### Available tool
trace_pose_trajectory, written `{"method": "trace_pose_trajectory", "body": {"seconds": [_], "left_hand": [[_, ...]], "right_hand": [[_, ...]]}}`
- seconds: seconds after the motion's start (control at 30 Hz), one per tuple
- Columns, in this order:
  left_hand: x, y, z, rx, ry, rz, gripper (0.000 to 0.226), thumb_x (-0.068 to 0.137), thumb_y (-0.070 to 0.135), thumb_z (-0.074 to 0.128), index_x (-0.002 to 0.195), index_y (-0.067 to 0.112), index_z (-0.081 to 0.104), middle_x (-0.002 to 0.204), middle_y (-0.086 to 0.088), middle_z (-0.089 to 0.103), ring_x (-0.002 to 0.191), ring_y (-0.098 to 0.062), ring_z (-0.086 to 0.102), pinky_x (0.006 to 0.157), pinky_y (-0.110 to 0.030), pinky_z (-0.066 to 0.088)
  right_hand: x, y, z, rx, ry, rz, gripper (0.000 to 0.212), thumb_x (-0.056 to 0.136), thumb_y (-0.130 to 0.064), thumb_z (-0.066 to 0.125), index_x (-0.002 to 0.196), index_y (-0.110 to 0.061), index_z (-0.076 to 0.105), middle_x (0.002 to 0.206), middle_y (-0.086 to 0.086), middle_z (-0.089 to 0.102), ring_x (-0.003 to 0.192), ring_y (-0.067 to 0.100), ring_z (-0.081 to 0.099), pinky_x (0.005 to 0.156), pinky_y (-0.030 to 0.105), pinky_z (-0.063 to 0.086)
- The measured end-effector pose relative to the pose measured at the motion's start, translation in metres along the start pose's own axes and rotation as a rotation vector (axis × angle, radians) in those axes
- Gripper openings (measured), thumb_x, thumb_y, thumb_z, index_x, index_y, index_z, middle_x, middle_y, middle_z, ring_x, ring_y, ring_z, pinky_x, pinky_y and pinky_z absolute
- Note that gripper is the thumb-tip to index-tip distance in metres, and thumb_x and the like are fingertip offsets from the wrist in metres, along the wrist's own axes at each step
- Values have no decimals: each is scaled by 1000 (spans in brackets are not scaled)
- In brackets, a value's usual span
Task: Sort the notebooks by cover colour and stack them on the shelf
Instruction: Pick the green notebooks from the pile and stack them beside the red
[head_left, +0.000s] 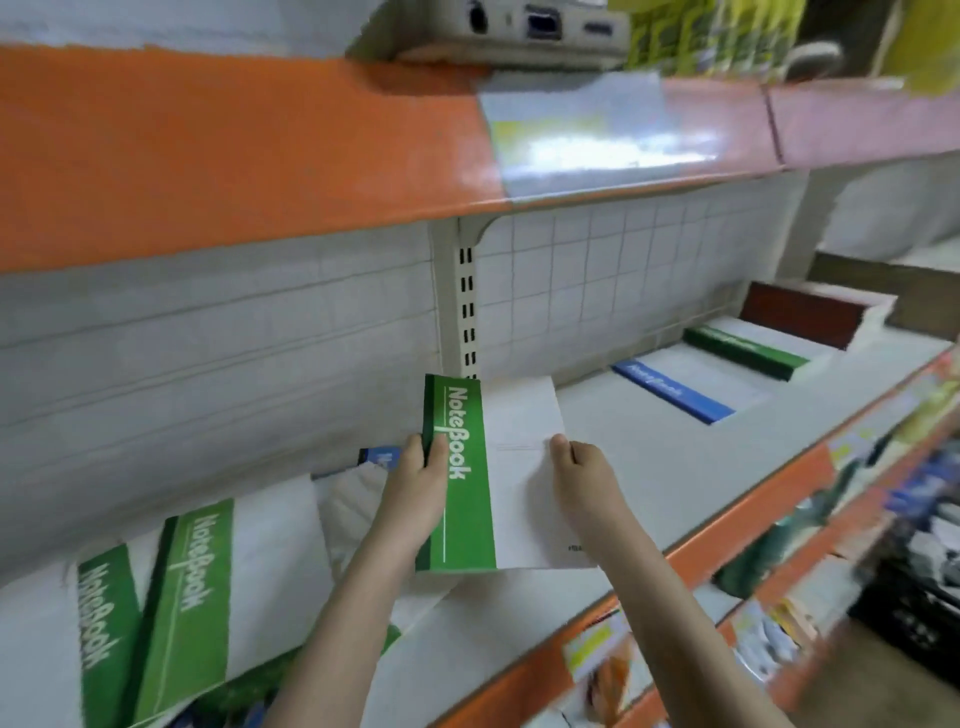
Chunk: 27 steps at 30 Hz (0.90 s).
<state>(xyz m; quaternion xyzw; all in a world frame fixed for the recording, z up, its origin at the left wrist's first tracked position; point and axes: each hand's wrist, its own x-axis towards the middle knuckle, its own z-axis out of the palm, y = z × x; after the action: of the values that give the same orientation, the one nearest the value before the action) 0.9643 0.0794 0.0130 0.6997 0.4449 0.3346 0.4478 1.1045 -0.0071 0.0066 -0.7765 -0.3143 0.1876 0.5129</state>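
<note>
- Both hands on one green notebook (470, 488), held above the shelf (649, 467), roughly mid-shelf, cover facing up.
- Left hand (415, 493): fingers curled round the green spine edge, thumb on the cover. Clamped on it.
- Right hand (582, 475): pinches the white right side of the same cover, thumb on top.
- Sorted so far, to the right on the shelf: blue stack (675, 392), green stack (748, 351), dark red stack (810, 314). Three separate piles in a row, side by side, each with one colour showing on top.
- Green and red piles look thicker than the blue one; counts unreadable, blurred.
- Unsorted pile (197, 582) at lower left: several green notebooks lying askew and overlapping, a blue corner (382, 457) poking out behind the left hand, plus white covers whose colour I can't tell.
- Judgement: mid-task. Piles are established, but a good chunk is left on the left side, mostly green by what shows.
- Held notebook belongs on the green stack, well to the right of where it is now.
</note>
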Motion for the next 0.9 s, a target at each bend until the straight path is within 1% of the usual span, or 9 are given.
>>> {"method": "trace_pose_trajectory", "body": {"seconds": [0.07, 0.13, 0.27, 0.37, 0.47, 0.57, 0.7, 0.83, 0.9], "left_hand": [[5, 10, 34, -13, -80, 10, 28, 101, 38, 34, 105, 19, 53, 94, 1, 63, 81, -10, 60, 63, -26, 44], [8, 20, 67, -24, -153, 13, 30, 101, 36, 35, 105, 15, 55, 99, -5, 65, 84, -16, 62, 69, -31, 48], [5, 40, 131, -1, -280, 19, 36, 101, 36, 36, 103, 7, 57, 95, -12, 67, 87, -27, 65, 81, -42, 52], [1, 57, 182, 16, -369, 35, 35, 100, 35, 36, 103, 7, 57, 97, -12, 66, 88, -27, 63, 79, -38, 50], [-5, 70, 225, 1, -448, 39, 31, 100, 35, 37, 99, 10, 56, 99, -9, 65, 91, -25, 62, 81, -35, 48], [-15, 87, 275, -14, -530, 37, 29, 100, 36, 36, 91, 16, 54, 93, -6, 65, 86, -21, 62, 81, -34, 49], [-29, 112, 341, -26, -604, 54, 32, 101, 35, 34, 94, 11, 55, 97, -9, 65, 92, -26, 62, 85, -35, 49], [-47, 130, 403, -43, -669, 105, 34, 101, 30, 34, 105, 9, 60, 105, -10, 65, 98, -25, 61, 89, -35, 48], [-58, 136, 432, -37, -720, 95, 39, 101, 32, 33, 115, 5, 58, 110, -12, 65, 101, -26, 61, 92, -38, 48]], "right_hand": [[7, 14, -31, 14, 34, 92, 30, 102, -37, 28, 96, -13, 46, 91, 4, 54, 88, 23, 54, 74, 31, 37], [15, 29, -62, 0, 72, 139, 32, 102, -38, 29, 101, -12, 47, 100, 8, 56, 91, 24, 54, 76, 31, 37], [26, 60, -118, 6, 157, 183, 36, 101, -34, 32, 100, -6, 54, 97, 10, 56, 86, 23, 51, 75, 28, 36], [30, 88, -161, 7, 232, 242, 28, 101, -32, 34, 89, -11, 50, 89, 9, 51, 85, 20, 47, 74, 25, 35], [31, 108, -198, 11, 298, 239, 35, 101, -20, 33, 69, -12, 46, 83, 14, 48, 84, 20, 45, 72, 26, 32], [28, 128, -243, 63, 379, 274, 27, 99, -17, 34, 87, -5, 55, 87, 12, 49, 87, 21, 46, 73, 28, 31], [27, 158, -299, 131, 444, 315, 20, 94, -17, 35, 77, -11, 44, 77, 9, 44, 81, 24, 45, 72, 31, 32], [24, 187, -351, 73, 498, 366, 24, 98, -23, 32, 110, -11, 49, 103, 14, 56, 87, 23, 53, 68, 27, 37], [22, 202, -376, 56, 533, 403, 34, 99, -24, 31, 122, -7, 49, 118, 16, 57, 100, 25, 54, 76, 29, 39]]}}
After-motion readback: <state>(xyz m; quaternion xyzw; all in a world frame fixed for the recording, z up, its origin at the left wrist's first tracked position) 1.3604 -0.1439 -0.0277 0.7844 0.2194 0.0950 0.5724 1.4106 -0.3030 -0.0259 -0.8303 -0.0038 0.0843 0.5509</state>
